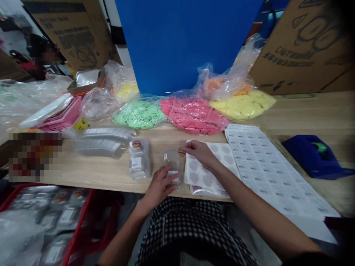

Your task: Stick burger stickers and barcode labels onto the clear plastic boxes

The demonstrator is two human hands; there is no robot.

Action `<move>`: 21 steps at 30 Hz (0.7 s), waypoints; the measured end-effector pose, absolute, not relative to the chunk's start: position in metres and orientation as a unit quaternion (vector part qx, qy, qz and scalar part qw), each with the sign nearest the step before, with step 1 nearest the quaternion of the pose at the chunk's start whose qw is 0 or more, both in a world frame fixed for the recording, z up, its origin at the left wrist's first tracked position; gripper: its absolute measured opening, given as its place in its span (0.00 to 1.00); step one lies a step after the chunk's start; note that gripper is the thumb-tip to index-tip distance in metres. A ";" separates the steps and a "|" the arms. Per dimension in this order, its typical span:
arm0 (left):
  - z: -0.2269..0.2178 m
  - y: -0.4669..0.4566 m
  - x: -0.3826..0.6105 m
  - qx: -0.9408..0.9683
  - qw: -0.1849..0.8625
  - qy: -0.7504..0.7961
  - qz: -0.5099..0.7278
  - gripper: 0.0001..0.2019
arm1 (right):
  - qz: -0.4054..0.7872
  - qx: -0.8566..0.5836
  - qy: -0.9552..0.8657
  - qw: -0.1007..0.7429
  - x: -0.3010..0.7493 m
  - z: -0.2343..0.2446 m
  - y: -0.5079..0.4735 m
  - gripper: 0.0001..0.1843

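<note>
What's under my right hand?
A white sheet of round labels lies beneath your right hand; the part directly under the palm is covered. A small round sticker sits at your fingertips, beside the clear container.

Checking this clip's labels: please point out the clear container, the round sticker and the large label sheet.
Clear container (174, 160): head view, on its clear upper face.
Round sticker (181, 152): head view, on its printed face.
Large label sheet (266, 173): head view, on its printed middle.
</note>
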State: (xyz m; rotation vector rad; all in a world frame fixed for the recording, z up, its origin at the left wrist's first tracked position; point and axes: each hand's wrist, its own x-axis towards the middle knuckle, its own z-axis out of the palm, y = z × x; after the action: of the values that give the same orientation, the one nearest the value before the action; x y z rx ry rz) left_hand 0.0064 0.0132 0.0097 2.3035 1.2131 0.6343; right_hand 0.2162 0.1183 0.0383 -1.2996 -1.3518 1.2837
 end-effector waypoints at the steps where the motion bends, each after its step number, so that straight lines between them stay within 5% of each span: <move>1: 0.010 0.013 0.007 0.836 0.231 0.441 0.232 0.20 | 0.520 -0.511 -0.549 0.410 0.207 0.036 0.122 0.20; 21: 0.008 0.013 0.006 0.837 0.238 0.445 0.212 0.20 | 0.524 -0.511 -0.616 0.292 0.183 0.019 0.151 0.09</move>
State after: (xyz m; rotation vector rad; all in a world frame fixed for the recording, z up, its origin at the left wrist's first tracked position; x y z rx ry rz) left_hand 0.0060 0.0130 0.0077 2.2936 1.2191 0.5815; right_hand 0.1833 0.1508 0.0192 -1.3608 -1.6408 1.3958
